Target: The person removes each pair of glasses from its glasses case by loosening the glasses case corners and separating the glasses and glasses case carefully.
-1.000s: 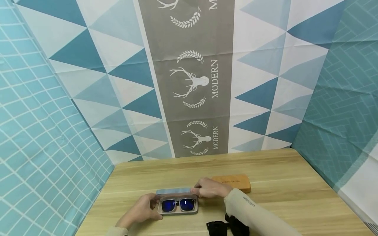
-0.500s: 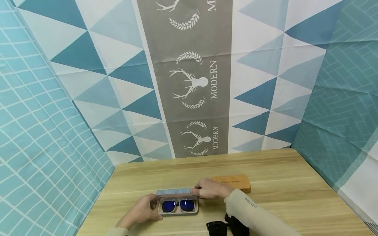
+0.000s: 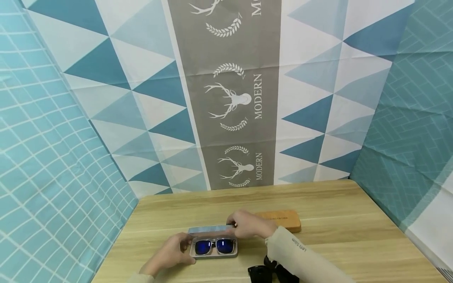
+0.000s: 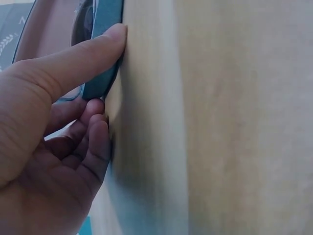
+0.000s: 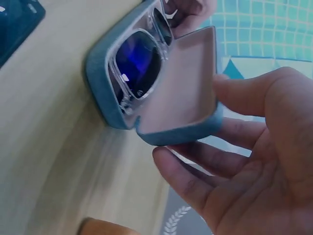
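A blue-grey glasses case (image 3: pixel 231 254) with a pale pink lining lies open on the table, its lid raised at the back. Inside rest sunglasses (image 3: pixel 203 247) with a clear frame and dark blue lenses. My left hand (image 3: pixel 173 251) grips the case's left end; in the left wrist view its thumb (image 4: pixel 83 61) lies along the front wall and the other fingers curl at the end. At the lid's right end, my right hand (image 3: pixel 249 225) holds the lid (image 5: pixel 183 83) between thumb and fingers, the thumb at the lid's free edge in the right wrist view.
An orange case (image 3: pixel 286 220) with dark lettering lies behind the right hand on the wooden table (image 3: pixel 332 212). Black sunglasses (image 3: pixel 260 273) sit at the front, partly behind the right sleeve (image 3: pixel 301 251). Patterned cloth walls (image 3: pixel 240 129) enclose the table's back and sides.
My right hand has shifted slightly on the lid, its fingers now a little higher at the lid's right end. The left hand and the sunglasses in the case stay put.
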`<control>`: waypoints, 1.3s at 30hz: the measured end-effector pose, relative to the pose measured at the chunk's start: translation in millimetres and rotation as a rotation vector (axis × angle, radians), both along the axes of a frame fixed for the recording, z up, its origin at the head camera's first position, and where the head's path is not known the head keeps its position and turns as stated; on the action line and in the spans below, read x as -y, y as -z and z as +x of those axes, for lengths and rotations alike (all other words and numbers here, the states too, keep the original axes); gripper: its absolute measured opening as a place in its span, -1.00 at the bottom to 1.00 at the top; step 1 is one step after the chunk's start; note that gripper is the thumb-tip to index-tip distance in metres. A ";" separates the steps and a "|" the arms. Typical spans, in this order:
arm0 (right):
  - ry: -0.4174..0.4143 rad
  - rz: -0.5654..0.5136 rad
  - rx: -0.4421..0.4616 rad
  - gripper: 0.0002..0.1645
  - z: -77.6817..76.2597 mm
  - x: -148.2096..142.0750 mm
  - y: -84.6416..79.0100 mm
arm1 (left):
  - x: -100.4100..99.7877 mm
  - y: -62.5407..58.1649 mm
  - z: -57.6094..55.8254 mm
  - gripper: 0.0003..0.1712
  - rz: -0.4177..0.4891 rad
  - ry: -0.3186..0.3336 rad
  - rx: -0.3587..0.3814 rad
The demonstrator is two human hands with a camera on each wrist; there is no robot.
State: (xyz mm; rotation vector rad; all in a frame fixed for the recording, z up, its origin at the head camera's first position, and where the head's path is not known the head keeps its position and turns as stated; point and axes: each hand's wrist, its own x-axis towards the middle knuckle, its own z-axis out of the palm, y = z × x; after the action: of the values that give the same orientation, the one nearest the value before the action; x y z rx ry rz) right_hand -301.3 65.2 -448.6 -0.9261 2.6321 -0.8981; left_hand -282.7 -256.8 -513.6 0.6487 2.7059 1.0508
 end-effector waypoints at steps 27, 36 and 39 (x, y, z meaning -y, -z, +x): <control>0.133 -0.182 0.308 -0.34 -4.9 -17.3 26.6 | 0.0 -8.5 8.7 -0.13 -0.003 -0.014 -0.002; 0.130 -0.195 0.307 -0.32 -6.2 -17.8 28.1 | -0.6 -19.7 18.1 -0.30 0.040 -0.165 -0.246; 0.134 -0.200 0.310 -0.31 -7.1 -18.9 28.3 | -3.5 -20.5 18.2 -0.43 0.113 -0.163 -0.458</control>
State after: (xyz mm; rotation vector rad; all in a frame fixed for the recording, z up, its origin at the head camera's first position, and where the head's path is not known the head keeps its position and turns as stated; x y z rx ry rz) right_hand -308.4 84.0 -476.9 -0.5969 2.3907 -1.2452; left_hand -264.4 -253.3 -493.1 0.7808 3.1526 1.2305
